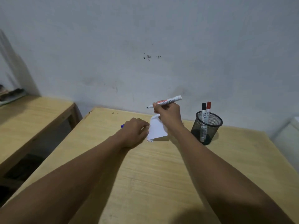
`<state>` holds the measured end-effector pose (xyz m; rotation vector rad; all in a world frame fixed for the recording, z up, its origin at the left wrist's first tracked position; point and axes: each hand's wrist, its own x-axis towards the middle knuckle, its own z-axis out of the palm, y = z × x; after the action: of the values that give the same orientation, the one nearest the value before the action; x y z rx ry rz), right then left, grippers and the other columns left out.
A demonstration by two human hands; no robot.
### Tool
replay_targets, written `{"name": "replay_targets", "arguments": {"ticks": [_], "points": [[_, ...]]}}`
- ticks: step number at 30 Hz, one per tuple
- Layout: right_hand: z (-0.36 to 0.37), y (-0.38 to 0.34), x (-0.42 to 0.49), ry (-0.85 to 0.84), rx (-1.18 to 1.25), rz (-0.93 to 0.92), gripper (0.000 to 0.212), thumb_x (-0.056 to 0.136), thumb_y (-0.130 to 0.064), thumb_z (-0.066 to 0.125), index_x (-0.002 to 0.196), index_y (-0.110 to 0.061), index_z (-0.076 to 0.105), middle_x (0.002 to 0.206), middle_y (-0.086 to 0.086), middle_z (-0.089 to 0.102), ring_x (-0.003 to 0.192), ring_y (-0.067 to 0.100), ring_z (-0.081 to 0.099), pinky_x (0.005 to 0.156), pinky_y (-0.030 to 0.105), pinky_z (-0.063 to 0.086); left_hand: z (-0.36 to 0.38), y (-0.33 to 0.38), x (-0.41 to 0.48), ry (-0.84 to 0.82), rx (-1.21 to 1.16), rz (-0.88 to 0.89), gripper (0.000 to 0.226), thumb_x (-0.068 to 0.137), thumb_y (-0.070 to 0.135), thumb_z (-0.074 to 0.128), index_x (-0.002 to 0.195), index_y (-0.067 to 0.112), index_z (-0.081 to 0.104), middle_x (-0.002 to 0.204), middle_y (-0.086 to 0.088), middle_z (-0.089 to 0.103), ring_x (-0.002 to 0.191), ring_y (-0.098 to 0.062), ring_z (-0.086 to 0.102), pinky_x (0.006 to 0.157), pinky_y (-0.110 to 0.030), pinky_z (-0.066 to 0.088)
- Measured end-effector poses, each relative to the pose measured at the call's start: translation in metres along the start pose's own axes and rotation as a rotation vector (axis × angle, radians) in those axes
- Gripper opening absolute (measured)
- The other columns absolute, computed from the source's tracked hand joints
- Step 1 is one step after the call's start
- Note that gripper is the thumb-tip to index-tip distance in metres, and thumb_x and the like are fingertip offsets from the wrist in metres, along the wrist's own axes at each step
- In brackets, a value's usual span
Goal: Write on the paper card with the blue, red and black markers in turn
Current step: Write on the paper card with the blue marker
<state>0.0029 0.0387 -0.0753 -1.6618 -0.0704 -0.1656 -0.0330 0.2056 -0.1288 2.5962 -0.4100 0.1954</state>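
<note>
A white paper card stands tilted on the wooden table, its lower edge on the wood. My right hand hovers over the card's top corner and grips an uncapped white-barrelled marker, dark tip pointing left, above the card and clear of it. My left hand is closed, its fingertips at the card's left edge. A small blue piece, apparently the marker's cap, pokes out of that hand's far side. The black marker and red marker stand capped in a black mesh cup.
The mesh cup stands just right of my right forearm, near the table's back edge by the grey wall. A second wooden table lies to the left across a gap. A pale object is at the far right.
</note>
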Motion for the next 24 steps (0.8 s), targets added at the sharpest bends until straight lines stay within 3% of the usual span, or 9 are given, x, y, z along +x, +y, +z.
{"name": "replay_targets", "arguments": {"ticks": [2, 4, 6, 8, 11, 13, 15, 19, 24], "points": [[0.004, 0.009, 0.001, 0.006, 0.000, 0.018, 0.014, 0.091, -0.020, 0.074, 0.093, -0.006, 0.075, 0.080, 0.005, 0.072, 0.072, 0.014, 0.066, 0.068, 0.026, 0.050, 0.005, -0.006, -0.004, 0.058, -0.050, 0.020, 0.034, 0.091, 0.030, 0.061, 0.122, 0.018, 0.064, 0.117, -0.003, 0.065, 0.111, -0.023, 0.056, 0.092, -0.037, 0.047], [0.006, 0.016, 0.002, 0.005, 0.024, 0.045, 0.016, 0.090, -0.022, 0.076, 0.094, -0.006, 0.075, 0.081, 0.004, 0.072, 0.074, 0.015, 0.067, 0.072, 0.030, 0.052, 0.002, -0.006, -0.007, 0.163, -0.096, 0.049, 0.031, 0.089, 0.029, 0.061, 0.117, 0.017, 0.066, 0.115, -0.001, 0.066, 0.108, -0.019, 0.058, 0.089, -0.033, 0.047], [0.007, 0.020, 0.004, -0.005, 0.050, 0.056, 0.016, 0.089, -0.022, 0.076, 0.093, -0.006, 0.075, 0.079, 0.004, 0.072, 0.074, 0.017, 0.066, 0.075, 0.036, 0.053, -0.005, -0.007, -0.010, 0.330, 0.071, 0.079, 0.032, 0.087, 0.036, 0.053, 0.108, 0.019, 0.069, 0.107, 0.000, 0.067, 0.103, -0.022, 0.059, 0.084, -0.036, 0.043], [0.008, 0.020, 0.003, -0.011, 0.050, 0.055, 0.017, 0.089, -0.020, 0.076, 0.094, -0.004, 0.075, 0.077, 0.005, 0.070, 0.073, 0.017, 0.065, 0.075, 0.035, 0.052, -0.015, -0.015, -0.010, 0.401, 0.277, -0.034, 0.036, 0.085, 0.041, 0.050, 0.110, 0.021, 0.068, 0.113, -0.001, 0.064, 0.106, -0.026, 0.056, 0.085, -0.040, 0.041], [0.008, 0.017, 0.003, -0.020, 0.063, 0.048, 0.016, 0.090, -0.019, 0.076, 0.094, -0.003, 0.074, 0.080, 0.007, 0.070, 0.075, 0.018, 0.066, 0.075, 0.037, 0.054, -0.024, -0.031, -0.009, 0.284, 0.327, -0.293, 0.039, 0.093, 0.038, 0.049, 0.124, 0.017, 0.062, 0.127, -0.008, 0.056, 0.114, -0.033, 0.050, 0.093, -0.047, 0.042], [0.006, 0.013, 0.003, -0.027, 0.029, 0.018, 0.011, 0.091, -0.017, 0.075, 0.092, -0.007, 0.074, 0.082, 0.009, 0.072, 0.078, 0.020, 0.068, 0.078, 0.042, 0.059, -0.027, -0.039, -0.008, 0.171, 0.271, -0.322, 0.035, 0.098, 0.029, 0.044, 0.122, 0.015, 0.065, 0.124, -0.011, 0.059, 0.112, -0.034, 0.050, 0.093, -0.047, 0.045], [0.003, 0.016, 0.005, -0.024, -0.013, -0.007, 0.008, 0.091, -0.019, 0.075, 0.090, -0.011, 0.074, 0.087, 0.012, 0.074, 0.083, 0.025, 0.072, 0.085, 0.047, 0.060, -0.027, -0.039, -0.009, 0.140, 0.189, -0.298, 0.031, 0.098, 0.021, 0.045, 0.113, 0.013, 0.071, 0.114, -0.012, 0.064, 0.108, -0.032, 0.054, 0.091, -0.046, 0.047], [-0.002, 0.030, 0.001, -0.011, 0.015, 0.056, 0.015, 0.088, -0.027, 0.078, 0.094, -0.013, 0.075, 0.095, 0.012, 0.078, 0.095, 0.029, 0.075, 0.090, 0.049, 0.060, -0.018, -0.010, -0.012, 0.234, -0.091, -0.194, 0.024, 0.096, 0.017, 0.049, 0.111, 0.008, 0.066, 0.111, -0.011, 0.063, 0.103, -0.026, 0.059, 0.088, -0.036, 0.047], [0.000, 0.030, -0.015, 0.003, 0.191, 0.172, 0.014, 0.091, -0.021, 0.075, 0.100, -0.010, 0.073, 0.084, 0.002, 0.074, 0.084, 0.016, 0.072, 0.075, 0.037, 0.062, -0.002, 0.029, -0.012, 0.031, -0.068, 0.032, 0.045, 0.092, 0.006, 0.041, 0.132, 0.014, 0.058, 0.101, -0.003, 0.054, 0.093, -0.018, 0.048, 0.082, -0.034, 0.045]]}}
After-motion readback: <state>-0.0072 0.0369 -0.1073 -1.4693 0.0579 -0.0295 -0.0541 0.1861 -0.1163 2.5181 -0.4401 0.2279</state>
